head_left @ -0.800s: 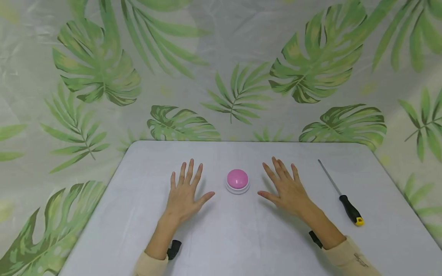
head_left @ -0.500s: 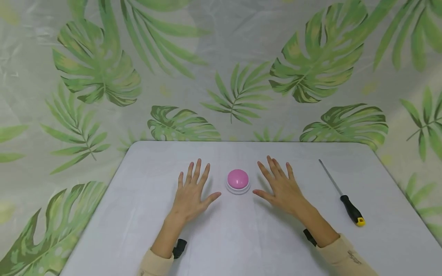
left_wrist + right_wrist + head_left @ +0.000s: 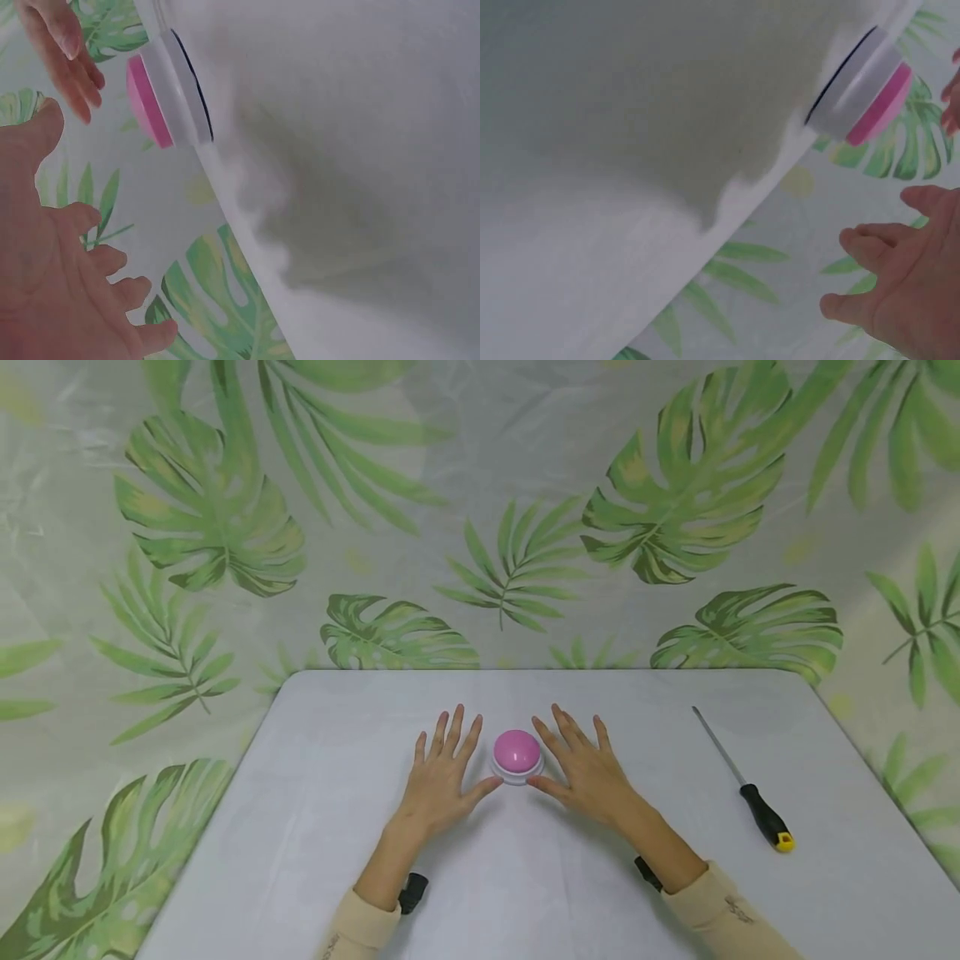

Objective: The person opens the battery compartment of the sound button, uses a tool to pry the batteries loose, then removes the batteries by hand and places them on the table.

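A round push button [image 3: 517, 752] with a pink dome on a white base sits on the white table [image 3: 337, 760]. To its left, my left hand [image 3: 441, 781] hovers palm down with fingers spread, the thumb tip near the base's front edge. My right hand [image 3: 588, 772] mirrors it on the other side, fingers spread and thumb pointing in at the base. Neither hand holds anything. In the left wrist view the button [image 3: 161, 94] stands beyond the left thumb, and shadows fall on the table. The right wrist view shows the button [image 3: 862, 90] beyond the right hand's fingers.
A screwdriver [image 3: 761, 806] with a black and yellow handle lies on the table to the right of the right arm. Behind the table hangs a leaf-patterned cloth [image 3: 517, 485]. A black wrist device [image 3: 413, 893] shows under the left forearm.
Both hands have moved inward toward the push button, the left one rightward and the right one leftward. Their fingers stay spread. The button and screwdriver keep their places on the table.
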Action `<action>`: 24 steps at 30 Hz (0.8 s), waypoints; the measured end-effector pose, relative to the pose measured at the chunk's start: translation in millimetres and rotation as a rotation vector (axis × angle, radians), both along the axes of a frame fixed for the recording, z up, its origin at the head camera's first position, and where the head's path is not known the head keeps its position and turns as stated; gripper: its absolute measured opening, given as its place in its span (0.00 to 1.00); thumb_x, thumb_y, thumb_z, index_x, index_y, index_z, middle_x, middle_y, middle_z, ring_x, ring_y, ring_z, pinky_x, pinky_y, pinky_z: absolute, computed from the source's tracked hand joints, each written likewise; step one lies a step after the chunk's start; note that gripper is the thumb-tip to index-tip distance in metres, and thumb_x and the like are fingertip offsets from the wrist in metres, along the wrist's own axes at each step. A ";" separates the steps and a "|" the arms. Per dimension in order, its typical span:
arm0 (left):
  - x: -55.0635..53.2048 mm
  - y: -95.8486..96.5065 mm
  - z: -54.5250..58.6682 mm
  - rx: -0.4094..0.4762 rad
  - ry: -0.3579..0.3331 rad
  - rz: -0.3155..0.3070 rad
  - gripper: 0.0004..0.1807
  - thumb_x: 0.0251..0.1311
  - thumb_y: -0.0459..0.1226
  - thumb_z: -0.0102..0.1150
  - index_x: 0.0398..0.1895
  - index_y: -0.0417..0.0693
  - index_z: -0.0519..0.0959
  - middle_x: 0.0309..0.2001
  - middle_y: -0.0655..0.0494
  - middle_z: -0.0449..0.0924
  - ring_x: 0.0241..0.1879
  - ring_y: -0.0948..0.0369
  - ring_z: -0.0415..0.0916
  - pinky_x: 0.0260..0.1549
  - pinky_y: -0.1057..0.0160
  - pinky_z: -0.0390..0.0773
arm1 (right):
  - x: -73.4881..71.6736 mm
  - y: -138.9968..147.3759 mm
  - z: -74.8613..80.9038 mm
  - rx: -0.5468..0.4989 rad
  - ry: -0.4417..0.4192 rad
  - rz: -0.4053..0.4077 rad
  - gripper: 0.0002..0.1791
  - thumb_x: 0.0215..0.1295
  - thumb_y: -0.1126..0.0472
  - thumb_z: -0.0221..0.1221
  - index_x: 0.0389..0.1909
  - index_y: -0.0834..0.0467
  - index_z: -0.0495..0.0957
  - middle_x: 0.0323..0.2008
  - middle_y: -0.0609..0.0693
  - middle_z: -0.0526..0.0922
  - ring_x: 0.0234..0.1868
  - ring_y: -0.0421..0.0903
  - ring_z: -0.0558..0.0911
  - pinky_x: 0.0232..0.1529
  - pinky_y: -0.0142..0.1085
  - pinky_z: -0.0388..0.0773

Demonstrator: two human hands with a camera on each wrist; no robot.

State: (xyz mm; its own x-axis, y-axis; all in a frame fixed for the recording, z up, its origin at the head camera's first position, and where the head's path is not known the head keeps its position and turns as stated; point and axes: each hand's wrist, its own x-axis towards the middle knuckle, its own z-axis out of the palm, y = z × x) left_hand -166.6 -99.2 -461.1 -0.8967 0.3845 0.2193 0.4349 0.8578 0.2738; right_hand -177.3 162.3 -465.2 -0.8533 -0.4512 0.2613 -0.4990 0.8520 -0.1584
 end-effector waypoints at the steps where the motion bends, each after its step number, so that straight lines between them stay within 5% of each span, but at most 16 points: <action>1: -0.8 1.5 -0.8 -0.006 -0.005 -0.003 0.49 0.69 0.64 0.52 0.85 0.53 0.48 0.85 0.45 0.40 0.84 0.42 0.40 0.77 0.29 0.50 | 0.0 -2.0 -0.2 -0.001 0.004 0.007 0.49 0.66 0.34 0.62 0.82 0.51 0.57 0.81 0.63 0.57 0.80 0.60 0.63 0.77 0.72 0.48; 24: -9.2 27.8 -14.2 -0.084 -0.071 -0.076 0.45 0.72 0.63 0.49 0.82 0.48 0.56 0.82 0.44 0.53 0.81 0.46 0.55 0.77 0.33 0.56 | 1.8 -18.5 -13.9 -0.011 -0.046 0.087 0.40 0.73 0.44 0.61 0.78 0.58 0.63 0.77 0.65 0.64 0.74 0.60 0.72 0.66 0.76 0.65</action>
